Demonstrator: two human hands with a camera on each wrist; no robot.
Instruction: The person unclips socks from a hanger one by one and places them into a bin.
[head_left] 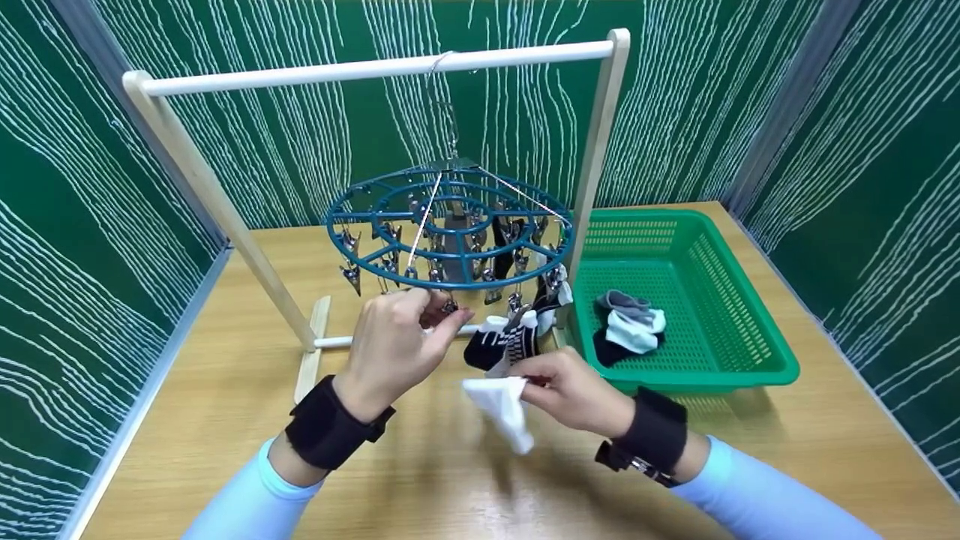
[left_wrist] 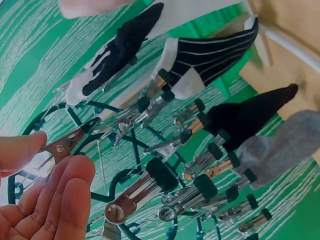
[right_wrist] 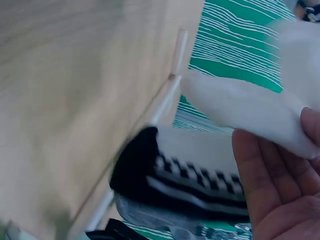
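My left hand [head_left: 401,337] pinches a metal clip [left_wrist: 62,145] between thumb and fingers, at the front rim of a round blue-green drying hanger [head_left: 450,283]. In my right hand [head_left: 574,394] is a white sock [head_left: 501,405], gripped by thumb and fingers, below the hanger's right front. Close behind that hand hangs a black-and-white patterned sock [right_wrist: 185,180]. The left wrist view shows a striped black-and-white sock [left_wrist: 212,57], a black sock [left_wrist: 250,115] and a grey sock [left_wrist: 282,150] hanging beyond several other clips.
The hanger hooks over the white bar [head_left: 360,69] of a wooden stand [head_left: 225,210]. On the right of the table [head_left: 247,442] sits a green basket [head_left: 742,300] holding a grey sock [head_left: 624,301], a pale sock [head_left: 634,330] and something black. Patterned green panels enclose the table.
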